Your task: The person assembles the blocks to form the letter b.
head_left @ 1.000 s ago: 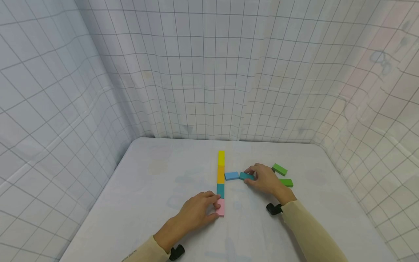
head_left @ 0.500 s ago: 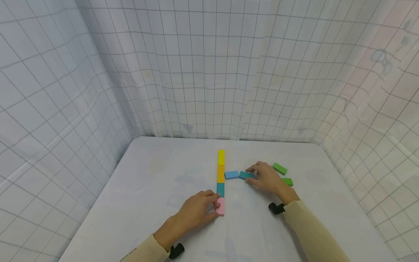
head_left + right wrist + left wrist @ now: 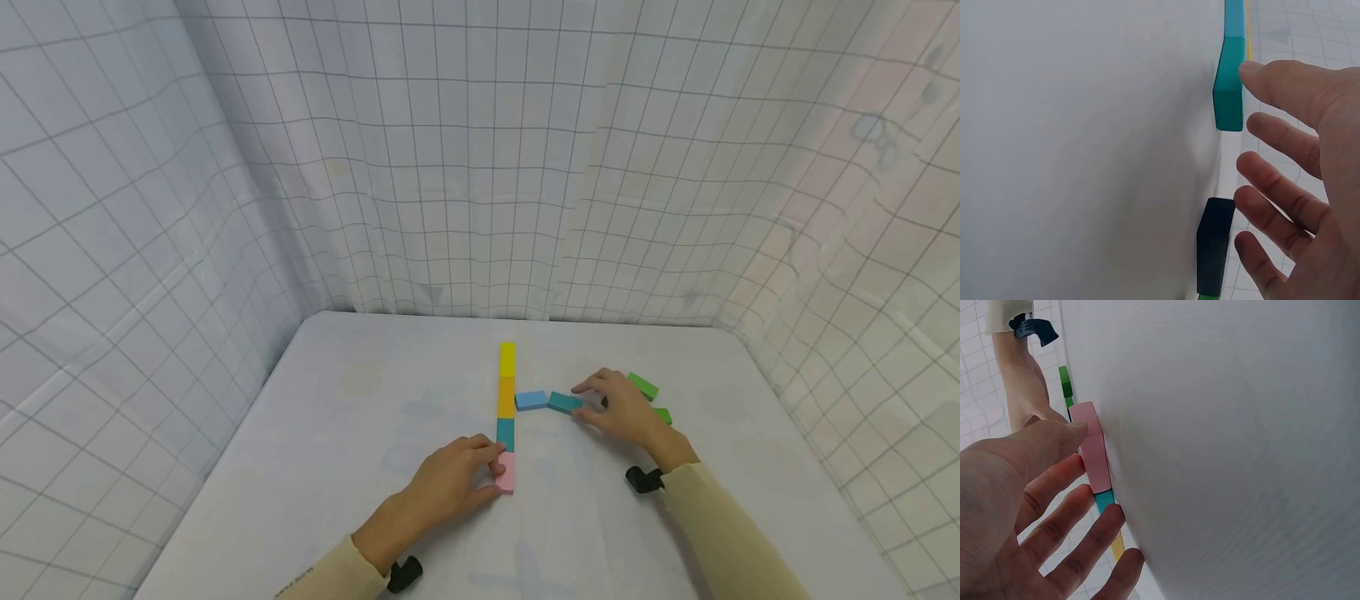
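My left hand rests at the left side of a pink block; thumb and fingertips touch it, fingers spread in the left wrist view. The pink block ends a straight column with a teal block, an orange block and a yellow block. A light blue block branches right from the orange one, followed by a slightly angled second teal block. Just right of that, my right hand hovers with loose fingers, thumb tip by the block's end. A dark navy block lies beside its fingers, mostly hidden in the head view.
Two green blocks lie past the right hand: the farther green block and a partly covered nearer green block. A white cloth covers the table. Grid-patterned curtains enclose the back and sides.
My right hand has let go of the second teal block and drawn back to the right, covering more of the green blocks. The left hand stays at the pink block.
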The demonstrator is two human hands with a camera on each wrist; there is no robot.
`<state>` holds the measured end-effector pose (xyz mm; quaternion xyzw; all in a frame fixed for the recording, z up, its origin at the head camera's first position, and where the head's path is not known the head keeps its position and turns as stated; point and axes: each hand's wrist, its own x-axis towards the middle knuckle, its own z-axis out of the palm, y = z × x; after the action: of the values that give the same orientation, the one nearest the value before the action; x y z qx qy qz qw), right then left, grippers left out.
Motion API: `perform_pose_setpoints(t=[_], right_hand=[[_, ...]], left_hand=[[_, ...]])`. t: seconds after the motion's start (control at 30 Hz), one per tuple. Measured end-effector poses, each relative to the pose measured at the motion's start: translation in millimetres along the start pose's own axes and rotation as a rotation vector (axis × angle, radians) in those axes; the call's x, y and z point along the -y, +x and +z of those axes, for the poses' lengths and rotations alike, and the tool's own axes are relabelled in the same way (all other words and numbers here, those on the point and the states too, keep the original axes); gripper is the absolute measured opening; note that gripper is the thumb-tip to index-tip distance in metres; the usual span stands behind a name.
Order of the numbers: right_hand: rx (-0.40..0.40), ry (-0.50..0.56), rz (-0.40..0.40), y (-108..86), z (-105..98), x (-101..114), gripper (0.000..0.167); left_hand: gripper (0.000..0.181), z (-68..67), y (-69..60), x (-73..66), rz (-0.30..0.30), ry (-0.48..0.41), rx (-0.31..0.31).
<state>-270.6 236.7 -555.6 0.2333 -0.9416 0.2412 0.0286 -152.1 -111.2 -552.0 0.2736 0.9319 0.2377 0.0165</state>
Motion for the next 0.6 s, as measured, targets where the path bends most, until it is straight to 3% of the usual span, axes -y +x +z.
perform_pose_setpoints(t=[0.23, 0.6], right_hand=[[-0.040, -0.001, -0.031, -7.5, -2.5, -8.6, 0.034], [-0.024, -0.029, -0.007, -19.5, -13.6, -22.5, 0.045]], left_hand=[[0.020, 0.5, 0.2, 0.1, 0.022, 0.000, -0.021], [0.015, -1.0, -0.5, -1.2, 0.027, -0.001, -0.032]])
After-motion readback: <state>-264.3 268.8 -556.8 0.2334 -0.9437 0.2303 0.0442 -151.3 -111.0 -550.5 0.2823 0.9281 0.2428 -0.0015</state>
